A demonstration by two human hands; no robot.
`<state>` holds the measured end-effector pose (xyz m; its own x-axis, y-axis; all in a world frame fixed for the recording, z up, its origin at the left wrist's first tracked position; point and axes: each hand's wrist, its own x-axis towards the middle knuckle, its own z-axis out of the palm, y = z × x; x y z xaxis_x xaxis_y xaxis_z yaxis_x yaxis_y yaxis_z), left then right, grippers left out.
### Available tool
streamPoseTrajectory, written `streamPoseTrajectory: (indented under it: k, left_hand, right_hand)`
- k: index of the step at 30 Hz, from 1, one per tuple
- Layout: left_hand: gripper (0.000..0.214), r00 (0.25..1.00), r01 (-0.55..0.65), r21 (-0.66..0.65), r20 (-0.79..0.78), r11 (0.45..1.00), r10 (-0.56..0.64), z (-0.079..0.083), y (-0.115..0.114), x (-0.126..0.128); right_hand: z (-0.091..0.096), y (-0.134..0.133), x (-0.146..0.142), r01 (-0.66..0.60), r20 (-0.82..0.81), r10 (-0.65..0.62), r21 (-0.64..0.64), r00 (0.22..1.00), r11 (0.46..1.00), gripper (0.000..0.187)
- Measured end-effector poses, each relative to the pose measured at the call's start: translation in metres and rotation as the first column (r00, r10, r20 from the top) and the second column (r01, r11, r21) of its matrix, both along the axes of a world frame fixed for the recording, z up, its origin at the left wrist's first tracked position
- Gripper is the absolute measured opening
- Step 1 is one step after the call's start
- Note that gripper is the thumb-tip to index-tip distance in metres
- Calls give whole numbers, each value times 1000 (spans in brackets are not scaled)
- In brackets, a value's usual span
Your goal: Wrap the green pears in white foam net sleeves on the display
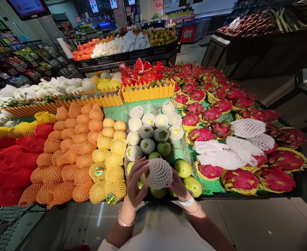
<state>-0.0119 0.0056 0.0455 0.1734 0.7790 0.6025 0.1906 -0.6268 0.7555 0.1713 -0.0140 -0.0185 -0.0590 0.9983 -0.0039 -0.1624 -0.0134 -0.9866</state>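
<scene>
Above the front of the display, both my hands hold a white foam net sleeve (159, 173). A bit of green shows at its left opening, which looks like a round green fruit partly inside. My left hand (136, 181) closes around that left end, thumb below and fingers on top. On the other side, my right hand (178, 184) grips the sleeve's right end, its fingertips mostly hidden behind the net. Bare green fruits (183, 168) lie around and beneath my hands. Just beyond them sit several green fruits in white foam nets (146, 131).
To the right are dragon fruits (240, 180) with a pile of loose white foam nets (229, 150) on top. Yellow-netted fruits (115, 164), orange-netted fruits (76, 153) and red-netted fruits (20, 164) fill the left. A low yellow picket fence (148, 92) stands behind.
</scene>
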Motion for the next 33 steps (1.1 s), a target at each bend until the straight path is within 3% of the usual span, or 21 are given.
streamPoseTrajectory:
  k: [3, 6, 12, 17, 22, 25, 27, 30, 32, 33]
  left_hand:
    - [40, 965, 205, 66, -181, 977, -190, 13, 6, -5]
    - [37, 961, 246, 63, -147, 967, -235, 15, 8, 0]
    - [36, 984, 172, 108, -65, 979, -166, -1, 6, 5]
    - [34, 998, 47, 143, -48, 989, -40, -14, 5, 8]
    - [33, 991, -129, 134, 1, 983, 130, -30, 3, 19]
    - [42, 983, -138, -32, 119, 990, 141, -42, 1, 26]
    - [52, 925, -122, -251, 323, 960, 202, -49, 1, 32]
    - [54, 771, -23, -550, 522, 835, 365, -53, 3, 39]
    - [52, 707, 64, -665, 556, 744, 437, -49, 5, 41]
    - [51, 680, 102, -702, 566, 705, 466, -45, 5, 41]
  right_hand:
    - [7, -1, -1, 22, -47, -22, 0, 999, 1000, 63]
    - [7, -3, -3, 19, -58, -19, -2, 998, 1000, 66]
    - [7, -2, -2, 46, -37, -46, -13, 998, 999, 63]
    - [21, -1, -6, 99, -37, -100, -14, 994, 995, 60]
    - [32, 0, -12, 74, -54, -75, -32, 996, 997, 47]
    - [39, -2, -9, 97, 67, -96, -15, 993, 995, 46]
    - [50, -7, -4, 94, 147, -92, -7, 985, 996, 45]
    - [71, -18, 4, 55, 199, -71, 86, 977, 995, 35]
    - [77, -22, 6, 136, 241, -206, 278, 948, 951, 33]
    - [75, -22, 6, 209, 234, -314, 385, 920, 899, 33]
